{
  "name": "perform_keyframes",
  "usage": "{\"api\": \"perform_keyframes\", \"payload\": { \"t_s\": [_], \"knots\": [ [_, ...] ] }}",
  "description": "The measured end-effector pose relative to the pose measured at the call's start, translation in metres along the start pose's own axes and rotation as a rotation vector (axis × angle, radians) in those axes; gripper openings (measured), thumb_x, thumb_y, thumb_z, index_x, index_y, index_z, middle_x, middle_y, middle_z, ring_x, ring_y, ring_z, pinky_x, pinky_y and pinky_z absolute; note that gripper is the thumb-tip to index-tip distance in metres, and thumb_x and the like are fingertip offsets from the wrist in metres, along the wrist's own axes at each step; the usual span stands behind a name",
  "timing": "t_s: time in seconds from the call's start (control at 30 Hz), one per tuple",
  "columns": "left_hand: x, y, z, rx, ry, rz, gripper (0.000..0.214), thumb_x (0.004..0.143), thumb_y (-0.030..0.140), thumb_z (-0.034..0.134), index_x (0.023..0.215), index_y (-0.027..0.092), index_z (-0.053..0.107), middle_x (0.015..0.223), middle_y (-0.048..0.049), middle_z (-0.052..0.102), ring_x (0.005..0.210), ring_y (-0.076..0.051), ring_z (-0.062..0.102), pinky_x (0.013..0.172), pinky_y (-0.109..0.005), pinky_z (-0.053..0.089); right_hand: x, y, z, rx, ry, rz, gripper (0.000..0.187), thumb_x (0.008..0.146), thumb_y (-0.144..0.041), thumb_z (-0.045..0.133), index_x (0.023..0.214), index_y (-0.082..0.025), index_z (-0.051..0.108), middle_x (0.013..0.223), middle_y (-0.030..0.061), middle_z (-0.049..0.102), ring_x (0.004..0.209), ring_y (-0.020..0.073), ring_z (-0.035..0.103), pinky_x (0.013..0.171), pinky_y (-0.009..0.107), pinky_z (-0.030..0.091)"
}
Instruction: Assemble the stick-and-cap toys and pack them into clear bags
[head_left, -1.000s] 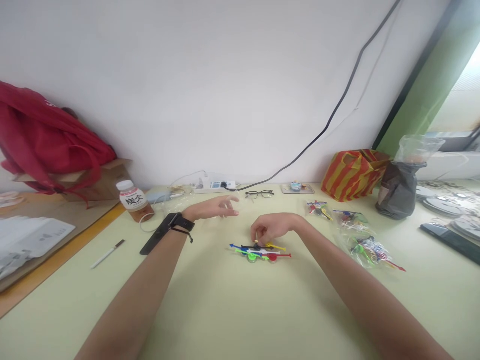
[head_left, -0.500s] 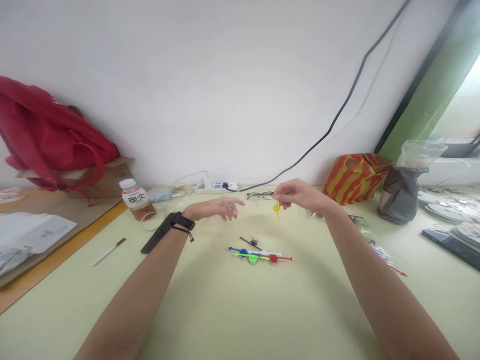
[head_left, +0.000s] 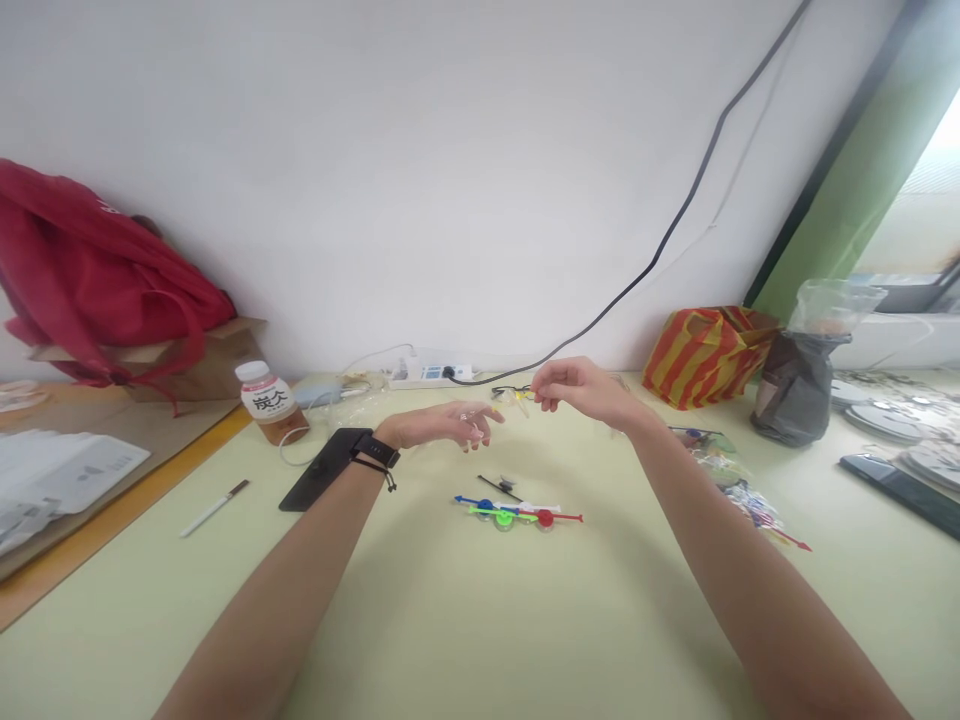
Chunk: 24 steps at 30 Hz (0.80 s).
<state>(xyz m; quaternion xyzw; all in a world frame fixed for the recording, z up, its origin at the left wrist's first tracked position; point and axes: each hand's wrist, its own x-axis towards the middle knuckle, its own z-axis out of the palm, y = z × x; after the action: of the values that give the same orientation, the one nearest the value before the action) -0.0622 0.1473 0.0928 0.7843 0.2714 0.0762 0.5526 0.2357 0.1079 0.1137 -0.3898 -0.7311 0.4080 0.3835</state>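
My right hand (head_left: 574,388) is raised above the table with thumb and fingers pinched on a small yellow arrow-shaped plastic piece (head_left: 519,398). My left hand (head_left: 450,424) hovers just left of it, fingers loosely curled, with something small and clear at its fingertips that I cannot make out. A black band sits on my left wrist. Below both hands lies a small cluster of coloured arrow pieces (head_left: 517,513) in blue, green, white and red, with a thin black piece (head_left: 501,487) beside it.
Clear bags of coloured pieces (head_left: 739,492) lie at the right. A phone (head_left: 319,470), a pen (head_left: 214,508) and a drink bottle (head_left: 268,403) are at the left. Glasses, a power strip (head_left: 431,374), a striped bag (head_left: 709,352) and a red backpack (head_left: 97,285) line the back.
My right hand picked the yellow piece out of the cluster, lifted it and carried it left toward my left hand. My left hand shifted slightly right and lower.
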Motion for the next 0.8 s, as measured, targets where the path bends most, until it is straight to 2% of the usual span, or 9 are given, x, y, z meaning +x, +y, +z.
{"api": "perform_keyframes", "payload": {
  "t_s": [0.13, 0.33, 0.43, 0.57, 0.67, 0.73, 0.8],
  "knots": [
    [0.001, 0.001, 0.002, -0.012, -0.016, 0.010, 0.060, 0.089, 0.050, 0.073, 0.140, 0.023, 0.058, 0.112, -0.0102, 0.066, 0.100, -0.023, 0.062, 0.091, -0.039, 0.051, 0.001, 0.002, -0.002, -0.020, 0.019, 0.008, 0.011, 0.082, -0.023, 0.067, 0.088, -0.018, 0.074, 0.084, 0.0049, 0.074, 0.075, 0.0164, 0.067, 0.073, 0.029, 0.055],
    [0.002, -0.004, 0.001, -0.051, -0.011, 0.020, 0.059, 0.088, 0.049, 0.074, 0.139, 0.023, 0.059, 0.108, -0.0086, 0.064, 0.101, -0.024, 0.062, 0.088, -0.037, 0.051, -0.002, 0.000, -0.014, 0.034, 0.216, -0.021, 0.009, 0.081, -0.023, 0.064, 0.081, -0.018, 0.072, 0.070, 0.0021, 0.068, 0.063, 0.0134, 0.059, 0.063, 0.027, 0.049],
    [0.004, -0.007, 0.000, -0.088, -0.036, 0.042, 0.060, 0.089, 0.049, 0.074, 0.141, 0.024, 0.057, 0.109, -0.0086, 0.063, 0.101, -0.024, 0.062, 0.087, -0.036, 0.051, -0.002, 0.001, -0.011, 0.030, 0.145, -0.018, 0.010, 0.082, -0.023, 0.064, 0.083, -0.018, 0.072, 0.073, 0.0026, 0.070, 0.064, 0.0135, 0.060, 0.064, 0.027, 0.049],
    [0.006, -0.007, 0.002, -0.156, -0.073, 0.067, 0.061, 0.089, 0.047, 0.073, 0.142, 0.024, 0.055, 0.108, -0.0081, 0.064, 0.099, -0.022, 0.060, 0.088, -0.035, 0.050, 0.003, 0.005, 0.002, -0.086, 0.013, -0.014, 0.016, 0.085, -0.028, 0.065, 0.096, -0.018, 0.072, 0.083, 0.0046, 0.074, 0.067, 0.0147, 0.063, 0.061, 0.026, 0.049],
    [0.004, -0.006, 0.003, -0.218, -0.077, 0.042, 0.057, 0.093, 0.048, 0.068, 0.143, 0.025, 0.054, 0.107, -0.0074, 0.063, 0.097, -0.021, 0.060, 0.087, -0.035, 0.050, 0.008, 0.012, 0.010, -0.214, 0.035, -0.020, 0.018, 0.093, -0.033, 0.059, 0.100, -0.018, 0.066, 0.082, 0.0041, 0.072, 0.068, 0.0147, 0.062, 0.062, 0.025, 0.048],
    [0.002, -0.007, 0.002, -0.242, -0.076, 0.017, 0.056, 0.094, 0.049, 0.066, 0.143, 0.025, 0.054, 0.106, -0.0071, 0.063, 0.093, -0.020, 0.059, 0.085, -0.035, 0.050, 0.009, 0.017, 0.014, -0.318, 0.031, 0.044, 0.019, 0.097, -0.033, 0.051, 0.096, -0.018, 0.063, 0.084, 0.0051, 0.072, 0.071, 0.0152, 0.062, 0.061, 0.025, 0.047],
    [0.000, -0.009, 0.000, -0.250, -0.072, 0.001, 0.056, 0.093, 0.050, 0.066, 0.142, 0.024, 0.055, 0.106, -0.0077, 0.063, 0.091, -0.020, 0.059, 0.084, -0.034, 0.050, 0.009, 0.022, 0.019, -0.387, -0.075, 0.127, 0.019, 0.096, -0.032, 0.053, 0.090, -0.018, 0.064, 0.084, 0.0058, 0.072, 0.071, 0.0160, 0.063, 0.058, 0.024, 0.044]
  ]
}}
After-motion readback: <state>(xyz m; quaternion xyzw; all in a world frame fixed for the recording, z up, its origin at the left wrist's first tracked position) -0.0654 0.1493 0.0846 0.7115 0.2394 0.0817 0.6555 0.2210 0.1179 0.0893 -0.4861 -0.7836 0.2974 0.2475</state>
